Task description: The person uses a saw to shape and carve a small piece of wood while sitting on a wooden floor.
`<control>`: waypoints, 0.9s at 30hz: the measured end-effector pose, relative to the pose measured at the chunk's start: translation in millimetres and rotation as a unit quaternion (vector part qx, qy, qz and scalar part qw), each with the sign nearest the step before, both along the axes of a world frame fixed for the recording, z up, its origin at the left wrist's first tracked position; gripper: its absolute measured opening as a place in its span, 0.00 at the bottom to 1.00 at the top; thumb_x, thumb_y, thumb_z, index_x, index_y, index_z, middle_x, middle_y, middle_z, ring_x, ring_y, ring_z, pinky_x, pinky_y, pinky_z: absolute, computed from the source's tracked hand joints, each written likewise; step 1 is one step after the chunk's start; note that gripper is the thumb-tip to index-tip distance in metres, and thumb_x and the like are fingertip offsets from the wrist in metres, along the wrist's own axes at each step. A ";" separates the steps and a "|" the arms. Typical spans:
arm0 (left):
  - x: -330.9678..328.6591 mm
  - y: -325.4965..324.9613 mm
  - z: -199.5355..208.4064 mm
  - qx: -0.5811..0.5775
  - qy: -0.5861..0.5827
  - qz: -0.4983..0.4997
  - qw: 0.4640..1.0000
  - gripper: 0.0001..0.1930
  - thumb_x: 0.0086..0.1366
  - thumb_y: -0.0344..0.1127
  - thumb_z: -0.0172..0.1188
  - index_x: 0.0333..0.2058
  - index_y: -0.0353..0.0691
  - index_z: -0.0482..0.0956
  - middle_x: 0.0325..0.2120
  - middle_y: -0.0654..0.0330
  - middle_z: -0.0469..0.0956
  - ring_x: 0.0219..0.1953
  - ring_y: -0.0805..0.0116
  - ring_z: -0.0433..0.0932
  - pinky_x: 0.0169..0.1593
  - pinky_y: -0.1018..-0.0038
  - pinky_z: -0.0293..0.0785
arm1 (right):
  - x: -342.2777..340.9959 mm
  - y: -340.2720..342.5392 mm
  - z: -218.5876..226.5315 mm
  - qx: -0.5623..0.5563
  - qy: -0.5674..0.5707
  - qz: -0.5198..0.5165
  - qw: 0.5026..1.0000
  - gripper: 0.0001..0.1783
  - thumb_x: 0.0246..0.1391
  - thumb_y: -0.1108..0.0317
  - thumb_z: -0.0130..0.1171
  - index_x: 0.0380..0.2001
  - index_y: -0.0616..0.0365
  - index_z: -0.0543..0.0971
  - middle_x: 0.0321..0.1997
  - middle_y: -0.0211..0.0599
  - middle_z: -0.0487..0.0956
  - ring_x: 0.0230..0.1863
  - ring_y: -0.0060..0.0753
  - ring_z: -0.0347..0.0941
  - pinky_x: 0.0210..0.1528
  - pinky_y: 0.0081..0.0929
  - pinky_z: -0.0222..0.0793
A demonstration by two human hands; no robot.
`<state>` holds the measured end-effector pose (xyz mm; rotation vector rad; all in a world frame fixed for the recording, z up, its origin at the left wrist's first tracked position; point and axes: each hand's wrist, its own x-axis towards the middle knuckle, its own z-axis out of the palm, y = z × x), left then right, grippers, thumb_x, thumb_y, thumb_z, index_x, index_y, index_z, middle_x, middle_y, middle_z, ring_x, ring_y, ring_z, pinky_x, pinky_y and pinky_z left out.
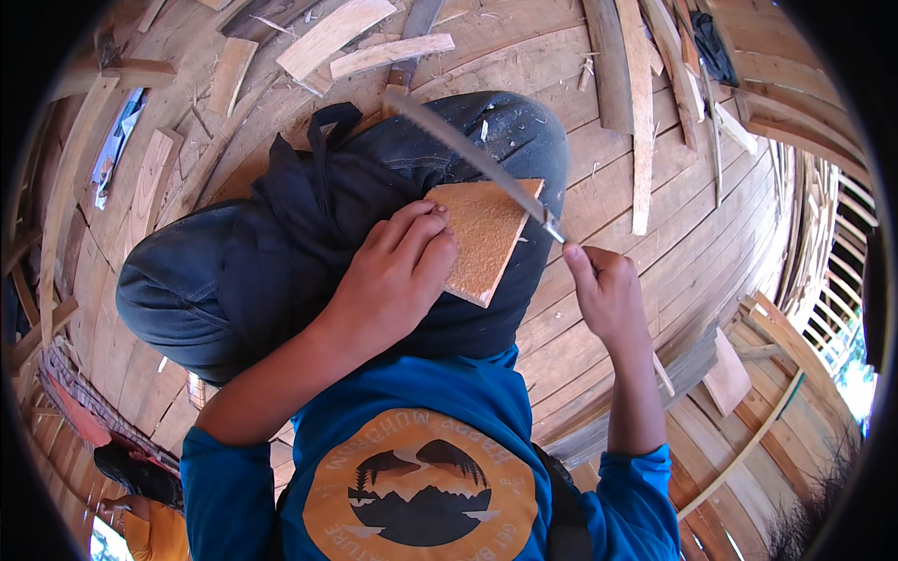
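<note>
A small flat piece of wood (486, 229) with a rough, light brown face rests over my crossed legs in dark trousers. My left hand (407, 248) grips its left side, fingers bent over the edge. In my right hand (608, 285), closed at the right of the wood, is the near end of a long narrow metal blade (458, 145). The blade slants up and to the left, across the wood's upper right corner. Its teeth or edge are too blurred to make out, and its handle is hidden in my fist.
Wood offcuts (337, 37) and shavings lie on the plank floor (580, 318) ahead. Long boards (639, 140) stretch out at the far right. Curved slatted timbers (847, 252) rise at the right edge. A person in orange clothing (157, 533) is at the lower left.
</note>
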<state>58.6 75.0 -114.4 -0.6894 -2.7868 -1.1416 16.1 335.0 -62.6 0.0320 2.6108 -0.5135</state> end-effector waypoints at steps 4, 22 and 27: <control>-4.1 -4.0 -0.5 -0.007 -0.005 0.002 1.000 0.12 0.56 0.27 0.59 0.40 0.34 0.72 0.45 0.49 0.74 0.55 0.50 0.71 0.52 0.62 0.72 | 3.5 -3.6 12.4 -0.025 -0.019 0.020 0.999 0.35 0.61 0.43 0.54 0.15 0.66 0.74 0.11 0.52 0.66 0.16 0.54 0.66 0.21 0.40 0.62; 0.5 -3.2 0.5 0.020 -0.014 0.002 1.000 0.14 0.54 0.24 0.60 0.40 0.33 0.72 0.44 0.49 0.75 0.53 0.51 0.73 0.51 0.62 0.72 | 2.7 1.4 -1.3 -0.048 -0.020 0.001 0.999 0.35 0.62 0.43 0.53 0.16 0.67 0.75 0.10 0.50 0.66 0.14 0.47 0.66 0.22 0.40 0.62; 0.2 -2.5 -4.4 0.029 -0.003 0.000 1.000 0.16 0.52 0.24 0.61 0.41 0.33 0.72 0.44 0.49 0.74 0.53 0.51 0.73 0.51 0.62 0.72 | 5.4 -7.3 0.2 -0.073 -0.017 0.008 0.997 0.35 0.62 0.43 0.53 0.16 0.67 0.75 0.10 0.50 0.66 0.14 0.47 0.67 0.21 0.39 0.62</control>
